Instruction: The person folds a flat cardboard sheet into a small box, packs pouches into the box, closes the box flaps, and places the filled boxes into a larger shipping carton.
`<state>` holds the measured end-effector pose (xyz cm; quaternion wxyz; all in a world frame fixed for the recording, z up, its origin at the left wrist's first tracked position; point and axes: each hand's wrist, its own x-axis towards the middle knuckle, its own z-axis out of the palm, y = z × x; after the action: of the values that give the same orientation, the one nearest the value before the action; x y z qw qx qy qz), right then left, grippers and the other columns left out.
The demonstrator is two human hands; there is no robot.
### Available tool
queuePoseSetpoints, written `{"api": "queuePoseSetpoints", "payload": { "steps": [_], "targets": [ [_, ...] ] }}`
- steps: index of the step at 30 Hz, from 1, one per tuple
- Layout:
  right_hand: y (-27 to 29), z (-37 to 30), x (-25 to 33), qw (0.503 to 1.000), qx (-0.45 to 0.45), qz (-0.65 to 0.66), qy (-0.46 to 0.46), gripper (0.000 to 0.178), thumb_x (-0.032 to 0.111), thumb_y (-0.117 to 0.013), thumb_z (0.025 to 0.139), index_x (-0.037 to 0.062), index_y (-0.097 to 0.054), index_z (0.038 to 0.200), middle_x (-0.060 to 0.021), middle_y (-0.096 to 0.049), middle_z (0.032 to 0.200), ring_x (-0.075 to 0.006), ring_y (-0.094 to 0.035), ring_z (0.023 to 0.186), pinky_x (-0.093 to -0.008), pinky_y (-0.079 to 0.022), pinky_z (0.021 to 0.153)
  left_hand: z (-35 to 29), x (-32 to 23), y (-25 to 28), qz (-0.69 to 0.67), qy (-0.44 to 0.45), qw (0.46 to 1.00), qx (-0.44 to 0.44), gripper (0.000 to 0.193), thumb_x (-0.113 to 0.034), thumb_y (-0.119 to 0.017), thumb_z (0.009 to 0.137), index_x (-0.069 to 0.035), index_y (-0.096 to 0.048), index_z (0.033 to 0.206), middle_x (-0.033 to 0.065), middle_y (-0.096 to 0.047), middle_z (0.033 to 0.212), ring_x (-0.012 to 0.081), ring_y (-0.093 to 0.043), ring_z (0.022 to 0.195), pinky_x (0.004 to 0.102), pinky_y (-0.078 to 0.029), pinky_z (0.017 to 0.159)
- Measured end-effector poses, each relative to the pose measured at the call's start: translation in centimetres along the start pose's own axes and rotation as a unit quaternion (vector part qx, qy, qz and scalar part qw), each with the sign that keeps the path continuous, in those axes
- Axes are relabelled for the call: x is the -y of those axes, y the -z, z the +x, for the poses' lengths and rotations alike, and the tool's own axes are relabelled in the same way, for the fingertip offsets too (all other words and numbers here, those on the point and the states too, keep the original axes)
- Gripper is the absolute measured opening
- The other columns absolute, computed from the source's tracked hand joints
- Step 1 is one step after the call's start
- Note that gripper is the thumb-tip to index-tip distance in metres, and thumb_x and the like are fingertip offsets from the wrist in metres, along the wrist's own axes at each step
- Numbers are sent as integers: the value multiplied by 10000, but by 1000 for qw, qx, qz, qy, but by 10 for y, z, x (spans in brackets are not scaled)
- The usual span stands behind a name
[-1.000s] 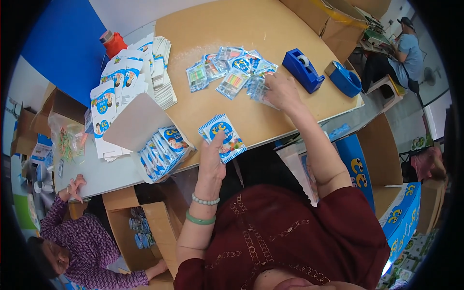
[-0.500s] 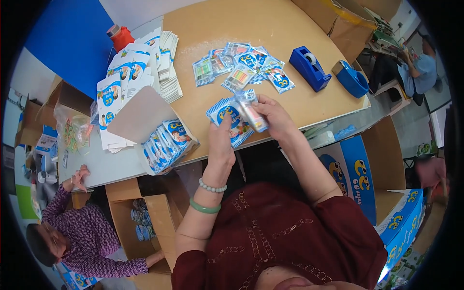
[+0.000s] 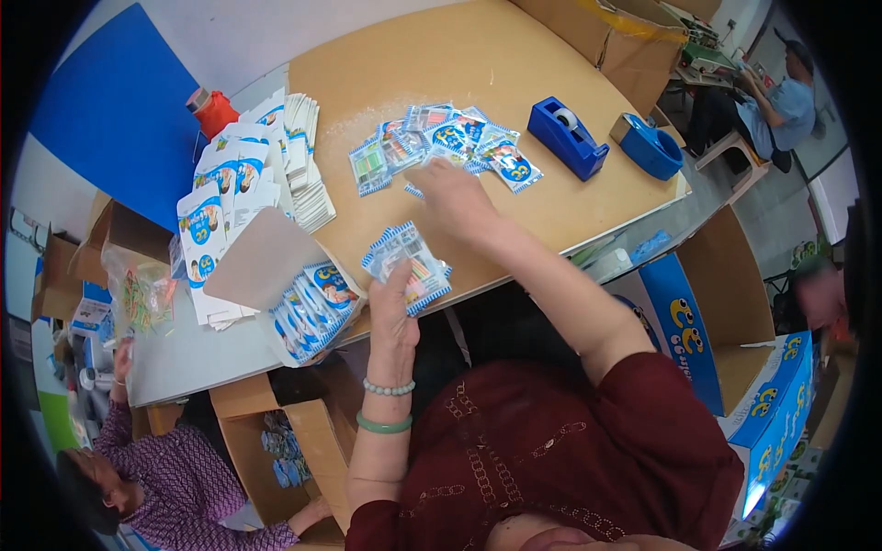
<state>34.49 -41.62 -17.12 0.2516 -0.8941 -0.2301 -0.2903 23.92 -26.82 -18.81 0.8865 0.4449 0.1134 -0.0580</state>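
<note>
My left hand [image 3: 393,308] is closed on a small stack of packets [image 3: 407,262], clear with blue-striped edges and coloured sticks showing inside. It is just past the table's front edge, to the right of an open carton [image 3: 317,308] filled with a row of similar blue-and-white packets. Over the near side of a loose pile of packets [image 3: 464,129], my right hand [image 3: 459,200] reaches with fingers bent down. Beneath it a packet [image 3: 413,191] is partly covered. The right fingertips are blurred, so their grip cannot be made out.
Flat folded cartons [image 3: 234,184] are stacked at the left of the table [image 3: 404,55]. Two blue tape dispensers [image 3: 570,138] stand at the right. Large boxes [image 3: 726,303] flank me below the table edge. A co-worker in a patterned top [image 3: 179,459] reaches into a cardboard box [image 3: 253,441] at lower left.
My right hand has left the packets in front of me and moved forward to the pile. My left hand has moved slightly left and down, now alone holding the stacked packets.
</note>
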Motion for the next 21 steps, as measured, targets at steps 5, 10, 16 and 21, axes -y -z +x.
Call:
{"api": "queuePoseSetpoints", "payload": {
  "steps": [5, 10, 16, 21],
  "targets": [
    [-13, 21, -55, 939, 42, -274, 206, 214, 123, -557, 846, 84, -642, 1038, -123, -641, 1063, -276, -585, 1084, -500, -389, 930, 3, 2, -2, -18, 11, 1000, -2, 308, -66, -559, 896, 13, -541, 1194, 101, -630, 1123, 217, -640, 992, 349, -536, 847],
    [44, 34, -46, 946, 266, -57, -178, 241, 210, -594, 847, 69, -629, 1039, -161, -601, 1168, -302, -552, 1140, -493, -402, 928, -1, -1, 1, 4, 7, 1000, -26, 301, -67, -558, 896, 12, -547, 1186, 104, -635, 1113, 217, -646, 978, 350, -544, 830],
    [57, 0, -89, 906, 137, -217, -336, 288, 240, -632, 832, 16, -610, 1012, -178, -646, 1054, -327, -635, 958, -471, -473, 839, 6, 7, -4, -3, 7, 1000, -22, 294, -63, -558, 897, 2, -550, 1184, 100, -637, 1108, 209, -646, 974, 346, -547, 817],
    [60, -27, -94, 904, 42, 153, -397, 253, 138, -631, 821, -17, -608, 1019, -131, -655, 1035, -250, -654, 921, -370, -515, 793, 2, 6, -9, -13, 6, 1000, -20, 275, -59, -552, 905, -18, -563, 1177, 88, -645, 1089, 206, -649, 962, 340, -548, 814]
  ]
}}
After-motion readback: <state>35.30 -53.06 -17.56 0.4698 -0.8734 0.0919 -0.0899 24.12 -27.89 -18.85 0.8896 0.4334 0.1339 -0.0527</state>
